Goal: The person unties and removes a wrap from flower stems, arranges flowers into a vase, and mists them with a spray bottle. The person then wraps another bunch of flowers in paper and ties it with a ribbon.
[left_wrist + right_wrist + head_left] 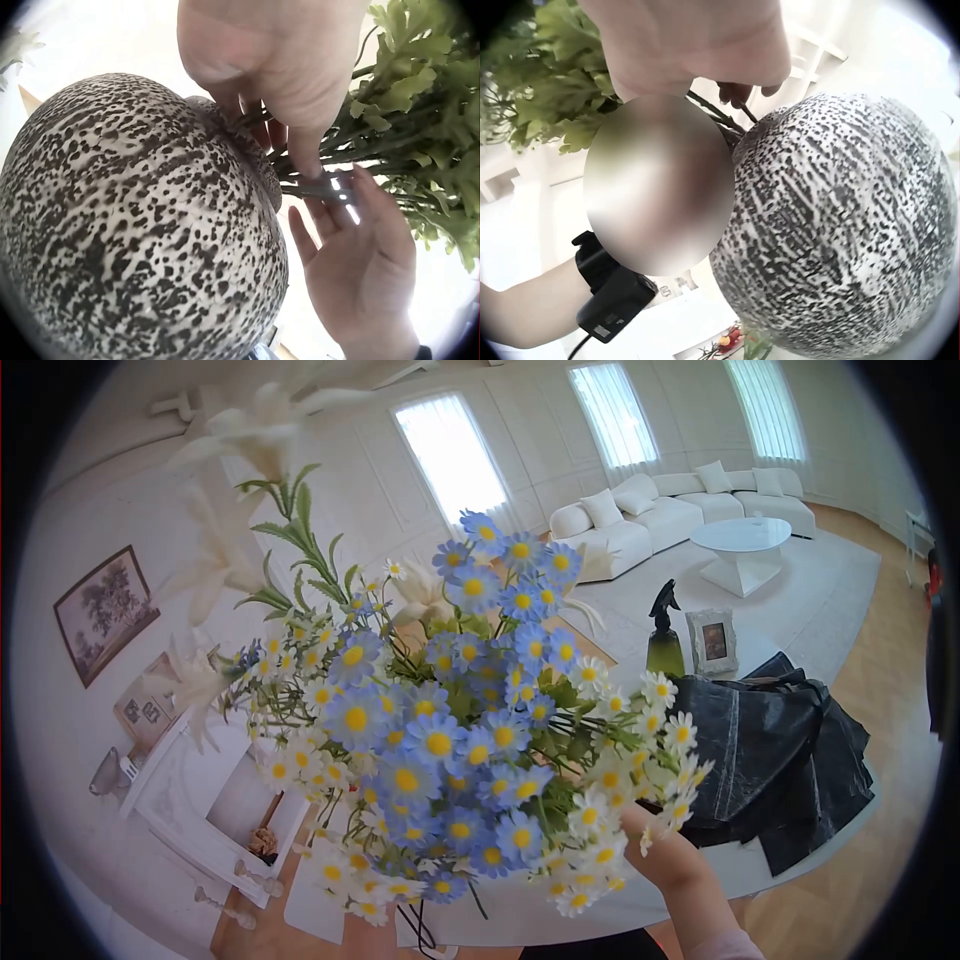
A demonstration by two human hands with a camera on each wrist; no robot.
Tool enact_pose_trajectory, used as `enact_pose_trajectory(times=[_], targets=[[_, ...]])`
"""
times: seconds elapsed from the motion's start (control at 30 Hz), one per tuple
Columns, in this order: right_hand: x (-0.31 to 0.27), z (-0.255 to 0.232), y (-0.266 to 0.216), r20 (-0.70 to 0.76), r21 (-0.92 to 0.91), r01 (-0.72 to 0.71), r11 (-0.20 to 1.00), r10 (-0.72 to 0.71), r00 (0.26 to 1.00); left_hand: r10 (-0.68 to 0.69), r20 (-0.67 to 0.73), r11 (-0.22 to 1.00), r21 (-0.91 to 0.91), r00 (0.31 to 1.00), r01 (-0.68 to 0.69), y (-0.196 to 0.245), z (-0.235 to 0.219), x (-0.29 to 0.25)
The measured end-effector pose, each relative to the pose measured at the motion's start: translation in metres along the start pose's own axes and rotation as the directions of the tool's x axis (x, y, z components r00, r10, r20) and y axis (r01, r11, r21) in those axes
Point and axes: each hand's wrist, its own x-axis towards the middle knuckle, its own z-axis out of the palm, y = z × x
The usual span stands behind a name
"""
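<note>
A large bunch of blue and white daisies (440, 745) fills the middle of the head view, with white lilies (262, 435) rising at its left. Its stems (382, 166) run into the mouth of a round, black-and-white speckled vase (142, 225). Right at the vase's rim, my left hand (274, 64) curls its fingers around the stems. My right hand (364, 262) holds the same stems from the other side, thumb and fingers around them, just outside the rim. The flowers mostly hide both hands in the head view, and a blurred disc covers part of the right wrist view.
A white table (560, 920) stands under the flowers. On its right lie black sheets (765, 755), near a picture frame (713, 643) and a green bottle (664, 650) with a dark figure on top. Beyond are a white sofa (685, 520), a round table (741, 536) and a fireplace (190, 770).
</note>
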Motion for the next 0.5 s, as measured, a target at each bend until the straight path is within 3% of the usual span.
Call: enact_pose_trajectory(times=[0.5], targets=[[0.021, 0.024, 0.0, 0.101, 0.027, 0.012, 1.0, -0.015, 0.995, -0.083, -0.048, 0.99, -0.119, 0.995, 0.077, -0.037, 0.009, -0.023]])
